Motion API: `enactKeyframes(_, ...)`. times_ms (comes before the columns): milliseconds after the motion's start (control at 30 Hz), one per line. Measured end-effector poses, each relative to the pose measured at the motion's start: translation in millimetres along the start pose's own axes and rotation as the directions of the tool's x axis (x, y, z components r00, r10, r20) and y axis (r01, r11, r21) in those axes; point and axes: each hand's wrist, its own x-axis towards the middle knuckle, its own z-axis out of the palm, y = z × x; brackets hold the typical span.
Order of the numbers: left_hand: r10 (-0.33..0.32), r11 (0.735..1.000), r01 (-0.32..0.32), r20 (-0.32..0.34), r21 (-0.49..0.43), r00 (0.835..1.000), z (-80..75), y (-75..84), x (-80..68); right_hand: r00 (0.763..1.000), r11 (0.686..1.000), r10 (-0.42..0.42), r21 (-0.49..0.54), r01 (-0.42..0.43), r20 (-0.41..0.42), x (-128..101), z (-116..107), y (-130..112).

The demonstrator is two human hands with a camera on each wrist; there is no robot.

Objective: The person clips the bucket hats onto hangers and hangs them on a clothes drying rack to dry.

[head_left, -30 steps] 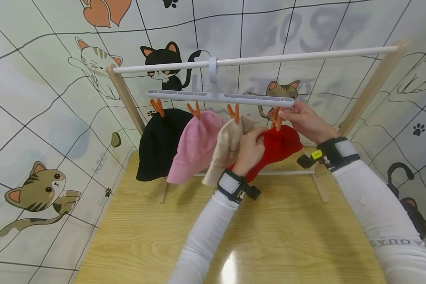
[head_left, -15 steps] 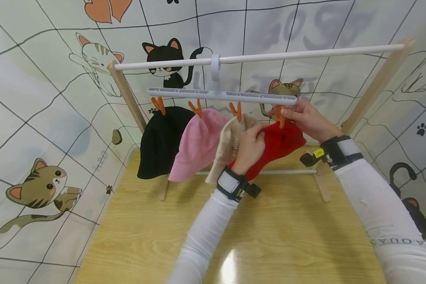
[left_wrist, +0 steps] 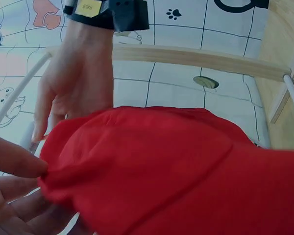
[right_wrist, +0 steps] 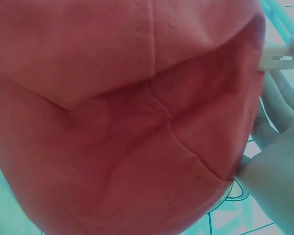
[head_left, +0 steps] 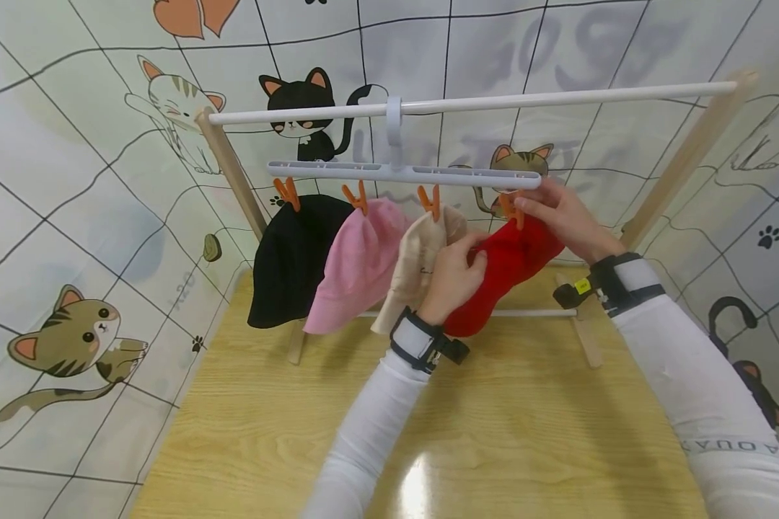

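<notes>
Crumpled red hat (head_left: 513, 270) under hanger clip (head_left: 510, 209)

Both grips raised: L (head_left: 451, 277) pinching, R (head_left: 558, 216) pinching.

Beige hat (head_left: 418, 263) crowds red hat (head_left: 506, 270) leftward; tabletop (head_left: 526, 432) below open

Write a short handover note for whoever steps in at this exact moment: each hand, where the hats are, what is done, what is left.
Left hand: grips the red hat by its fabric, holding it up.
Right hand: pinches the fourth orange clip at the hat's top edge.
Done: black hat, pink hat and beige hat hang clipped under the white hanger bar.
Left: whether the fourth clip grips the red hat cannot be told; confirm that, then let go.
</notes>
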Motion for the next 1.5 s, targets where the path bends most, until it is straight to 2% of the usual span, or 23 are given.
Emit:
enactKeyframes(133, 0.01, 0.999, -0.01, -0.004, -0.037, 1.0, -9.8, 1.1, -0.9, 0.999, 1.0, -0.007, -0.015, 0.006, -0.045, 1, -2, -1)
enactKeyframes(333, 0.011, 1.0, -0.011, -0.006, -0.016, 1.0, -24.6, 5.1, -7.0, 0.997, 1.0, 0.001, -0.022, -0.003, -0.08, 3, -4, -3)
enactKeyframes(533, 0.07, 0.994, -0.07, -0.004, -0.081, 0.998, -36.7, 0.3, -21.9, 0.992, 0.995, 0.029, -0.089, -0.04, -0.122, 2, -6, -7)
enactKeyframes(667, 0.053, 0.992, -0.052, 0.002, -0.114, 0.999, -40.2, -4.4, -32.6, 0.99, 0.99, 0.04, -0.13, -0.058, -0.137, 1, -8, -9)
enactKeyframes(800, 0.066, 0.992, -0.063, 0.025, -0.11, 0.998, -44.6, -5.9, -42.5, 0.991, 0.987, 0.002, -0.159, -0.024, -0.136, 1, -9, -6)
enactKeyframes(967, 0.097, 0.994, -0.096, 0.007, -0.054, 0.995, -52.6, -8.6, -53.4, 0.989, 0.984, -0.08, -0.167, 0.058, -0.127, 1, -13, 2)
enactKeyframes(1300, 0.085, 0.995, -0.087, -0.037, -0.054, 0.996, -68.0, -15.2, -75.8, 0.981, 0.982, -0.102, -0.177, 0.072, -0.165, -6, -23, 12)
enactKeyframes(1500, 0.029, 0.999, -0.031, -0.043, -0.038, 0.999, -70.7, -20.7, -91.2, 0.976, 0.985, -0.1, -0.155, 0.071, -0.191, -10, -30, 18)
